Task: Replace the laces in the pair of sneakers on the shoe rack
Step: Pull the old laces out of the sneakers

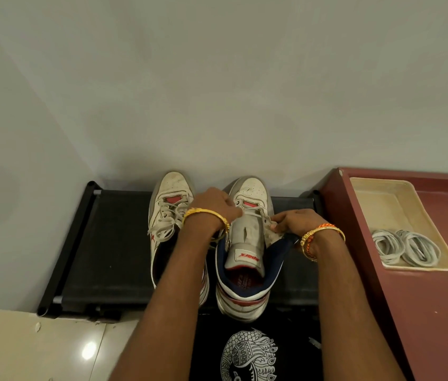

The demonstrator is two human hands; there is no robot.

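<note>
Two worn white sneakers stand side by side on a black shoe rack (107,243), toes to the wall. The left sneaker (167,204) is still laced with a dirty white lace. The right sneaker (247,243) has its grey tongue pulled up and bare. My left hand (214,207) grips the right sneaker's left eyelet flap near the toe. My right hand (294,222) pinches the right eyelet flap, with a bit of lace at its fingertips. Two coiled white laces (407,248) lie in a beige tray (382,199) to the right.
The tray sits on a maroon cabinet top (437,298) right of the rack. A grey wall stands directly behind the rack. Cream floor tiles (38,347) lie at lower left. My black printed shirt (250,353) fills the bottom centre.
</note>
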